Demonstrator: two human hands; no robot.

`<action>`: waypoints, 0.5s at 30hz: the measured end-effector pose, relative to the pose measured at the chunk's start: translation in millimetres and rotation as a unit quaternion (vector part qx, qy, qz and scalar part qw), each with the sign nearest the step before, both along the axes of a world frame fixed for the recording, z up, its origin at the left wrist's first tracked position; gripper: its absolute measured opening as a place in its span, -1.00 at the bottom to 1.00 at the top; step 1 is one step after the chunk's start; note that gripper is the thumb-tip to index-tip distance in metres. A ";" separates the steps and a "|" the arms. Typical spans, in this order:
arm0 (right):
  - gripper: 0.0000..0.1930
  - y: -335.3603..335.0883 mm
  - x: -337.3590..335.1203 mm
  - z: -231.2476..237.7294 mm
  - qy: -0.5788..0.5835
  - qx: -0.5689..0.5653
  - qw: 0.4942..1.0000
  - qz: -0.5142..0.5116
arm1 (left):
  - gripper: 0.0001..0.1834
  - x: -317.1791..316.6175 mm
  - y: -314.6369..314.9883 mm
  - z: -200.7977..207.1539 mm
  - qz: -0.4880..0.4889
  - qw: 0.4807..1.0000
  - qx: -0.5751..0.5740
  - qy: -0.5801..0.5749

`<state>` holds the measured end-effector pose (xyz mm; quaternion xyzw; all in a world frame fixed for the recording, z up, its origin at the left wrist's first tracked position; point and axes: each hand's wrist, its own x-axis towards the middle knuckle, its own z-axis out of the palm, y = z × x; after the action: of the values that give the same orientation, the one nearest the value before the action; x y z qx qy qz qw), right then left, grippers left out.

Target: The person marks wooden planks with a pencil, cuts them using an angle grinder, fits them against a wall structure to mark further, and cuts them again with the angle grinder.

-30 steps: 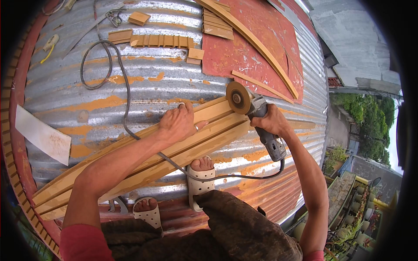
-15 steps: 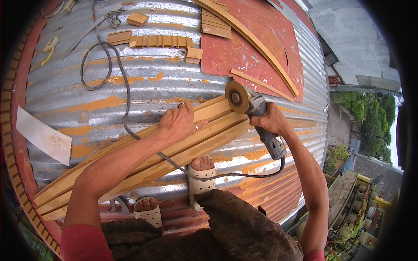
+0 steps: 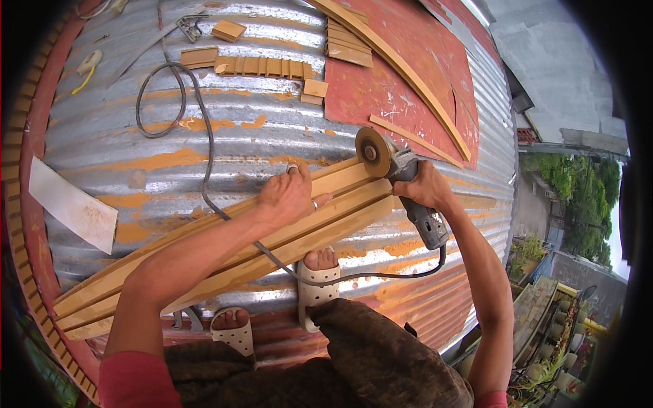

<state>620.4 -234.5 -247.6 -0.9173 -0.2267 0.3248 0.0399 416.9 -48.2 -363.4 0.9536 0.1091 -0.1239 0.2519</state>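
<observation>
My right hand grips an angle grinder by its grey body, with the round brown disc facing the right ends of long tan planks. The disc sits right at the end of the farthest plank; whether it touches cannot be told. My left hand is closed over that plank a little left of the disc, its fingers bent over the far edge. The planks lie side by side, slanting down to the lower left. The grinder's black cord runs across them under my left forearm.
Rusty corrugated metal sheeting lies beneath. Beyond are tan offcuts, a combination square, a red sheet and a long curved-looking strip. A white panel lies left. My sandals stand close by the planks.
The view has shifted slightly, so the sheeting and offcuts appear farther right. My left hand sits a little farther right in the picture. The grinder stays near the plank ends.
</observation>
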 end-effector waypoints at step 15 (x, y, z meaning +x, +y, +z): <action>-0.30 -12.2 3.7 -7.4 0.010 0.002 1.000 -0.009 | -0.18 0.7 -3.0 0.9 0.000 1.000 0.003 -0.016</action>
<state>624.1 -246.6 -255.0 -0.9160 -0.2192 0.3328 0.0468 417.6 -51.2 -362.5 0.9562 0.1054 -0.1087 0.2503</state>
